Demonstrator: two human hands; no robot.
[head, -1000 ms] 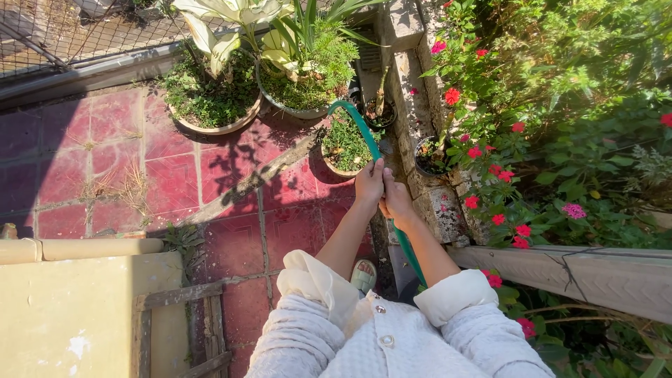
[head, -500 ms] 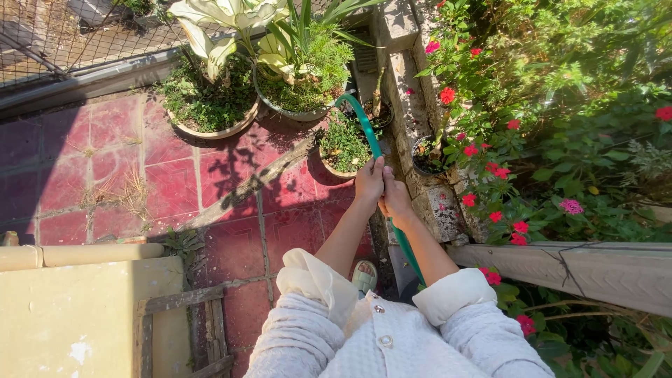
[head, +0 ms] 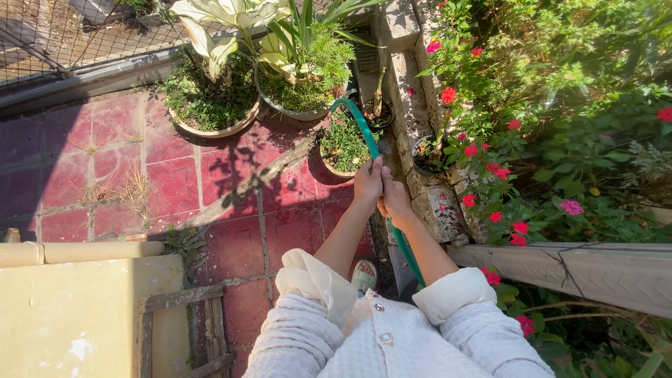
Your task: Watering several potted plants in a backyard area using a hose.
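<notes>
Both hands grip a green garden hose (head: pixel 358 123). My left hand (head: pixel 367 181) holds it farther forward, and my right hand (head: pixel 395 199) holds it just behind. Ahead of the hands the hose arches up and curls down over a small potted plant (head: pixel 341 148). Behind them it runs down past my right forearm. White sleeves cover my upper arms.
Two larger potted plants (head: pixel 210 98) (head: pixel 301 70) stand on the red tiled floor (head: pixel 140 168). A stone ledge (head: pixel 420 126) borders a bed of red flowers (head: pixel 490 168) at the right. A yellow box-like surface (head: pixel 70 308) sits at lower left. A wire fence (head: pixel 63 28) runs along the back.
The hose end has shifted slightly; the hands stay on the hose in the same spot. The view barely moved.
</notes>
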